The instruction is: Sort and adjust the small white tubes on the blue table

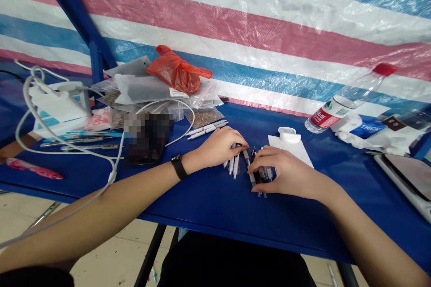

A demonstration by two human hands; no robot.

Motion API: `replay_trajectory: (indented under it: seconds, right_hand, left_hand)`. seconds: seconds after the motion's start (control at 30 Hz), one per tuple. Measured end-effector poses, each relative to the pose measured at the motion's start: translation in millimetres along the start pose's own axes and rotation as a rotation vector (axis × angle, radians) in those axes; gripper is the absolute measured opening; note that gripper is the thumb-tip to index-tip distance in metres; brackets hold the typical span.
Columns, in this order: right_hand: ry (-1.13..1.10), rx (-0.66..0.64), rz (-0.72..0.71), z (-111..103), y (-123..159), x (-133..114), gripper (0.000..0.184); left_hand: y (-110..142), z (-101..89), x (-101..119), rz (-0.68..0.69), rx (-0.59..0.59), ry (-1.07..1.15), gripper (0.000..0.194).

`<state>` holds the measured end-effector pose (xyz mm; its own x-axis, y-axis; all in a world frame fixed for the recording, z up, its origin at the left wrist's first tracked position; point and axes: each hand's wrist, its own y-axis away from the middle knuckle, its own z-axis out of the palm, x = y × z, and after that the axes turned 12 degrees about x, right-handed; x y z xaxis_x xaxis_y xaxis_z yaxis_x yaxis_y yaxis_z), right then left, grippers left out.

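Observation:
My left hand (pixel 224 145), with a black watch on its wrist, is closed, thumb and forefinger together at the far end of a grey pen (pixel 247 161). Along the near part of that same pen, the thumb and fingertips of my right hand (pixel 286 170) are curled. Beneath and beside the right hand lie several dark and clear pen parts (pixel 264 174), partly covered by its fingers. Several white pens (pixel 234 166) lie side by side under my left palm. A few more white pens (pixel 207 129) rest behind my left wrist.
A small white lidded box (pixel 289 135) sits on white paper (pixel 305 154). Rightward stand a bottle (pixel 332 114), a tissue pack (pixel 370 126) and a flat grey device (pixel 409 175). Leftward are a dark pouch (pixel 158 136), looping white cable (pixel 114 166), plastic bags (pixel 205 117) and a red bag (pixel 178 71).

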<state>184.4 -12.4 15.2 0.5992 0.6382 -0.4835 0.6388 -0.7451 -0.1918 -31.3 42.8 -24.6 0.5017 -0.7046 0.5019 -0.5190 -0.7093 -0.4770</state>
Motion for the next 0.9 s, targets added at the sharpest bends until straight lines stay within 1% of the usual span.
replay_trajectory:
  seconds: [0.23, 0.4, 0.53, 0.7, 0.77, 0.9]
  right_hand:
    - [-0.004, 0.024, -0.04, 2.3, 0.4, -1.0, 0.019]
    - [-0.029, 0.005, -0.03, 3.5, 1.6, -3.6, 0.022]
    - [-0.011, -0.012, -0.017, 2.4, 1.4, -5.7, 0.02]
    - [0.004, -0.007, -0.03, 2.3, 1.1, -3.7, 0.018]
    - [0.037, 0.008, -0.04, 2.7, 1.1, -1.4, 0.016]
    - [0.103, 0.069, -0.048, 2.9, 1.2, 3.5, 0.012]
  left_hand:
    - [1.6, 3.4, 1.1, -0.023, 0.025, 0.002, 0.012]
    - [3.3, 7.3, 1.8, -0.084, 0.036, -0.049, 0.019]
    - [2.2, 6.4, 1.5, -0.129, 0.064, -0.034, 0.026]
    - [0.6, 4.1, -0.6, -0.153, 0.074, 0.008, 0.02]
    - [0.3, 2.4, -1.2, -0.154, 0.069, 0.054, 0.02]
    - [0.7, -1.0, 0.6, -0.139, 0.019, 0.095, 0.021]
